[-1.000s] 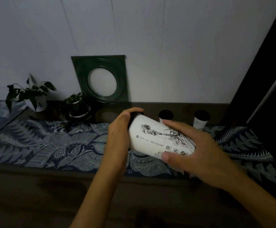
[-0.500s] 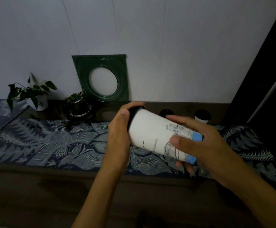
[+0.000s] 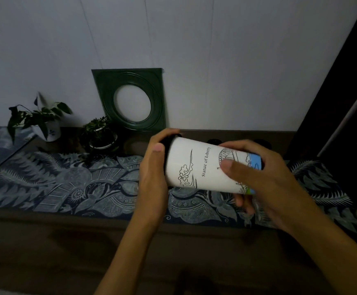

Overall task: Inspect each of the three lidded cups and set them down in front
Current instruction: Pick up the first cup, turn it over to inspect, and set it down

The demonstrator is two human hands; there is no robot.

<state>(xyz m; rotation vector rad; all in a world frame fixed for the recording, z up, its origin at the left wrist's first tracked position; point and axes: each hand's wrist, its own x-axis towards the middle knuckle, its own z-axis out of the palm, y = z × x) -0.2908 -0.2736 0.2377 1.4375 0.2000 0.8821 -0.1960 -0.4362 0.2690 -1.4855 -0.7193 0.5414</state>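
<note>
White paper, printed with line drawings and the words "Statue of Liberty", fills the middle of the head view: a lidded cup (image 3: 201, 169) lies on its side in the air above the desk (image 3: 67, 241), held between both hands. The left hand (image 3: 153, 179) has its grip curled round the black lid (image 3: 166, 139) end, thumb on the near side. The right hand (image 3: 265, 182) wraps the base end, where a blue band shows, thumb pressed on the printed wall and fingers curled beneath. Below the grip lies a blue patterned cloth (image 3: 77, 188). Just beyond the grip, the dark tops of two more cups (image 3: 213, 142) peek over the held one near the wall; little of them shows. Further to the left of the grip stand two potted plants (image 3: 35, 122) and a green frame (image 3: 130, 99) leaning on the wall.

By the look of it, this cup is mid-inspection and not yet set down; no cup stands in front, so the other two seemingly remain.
</note>
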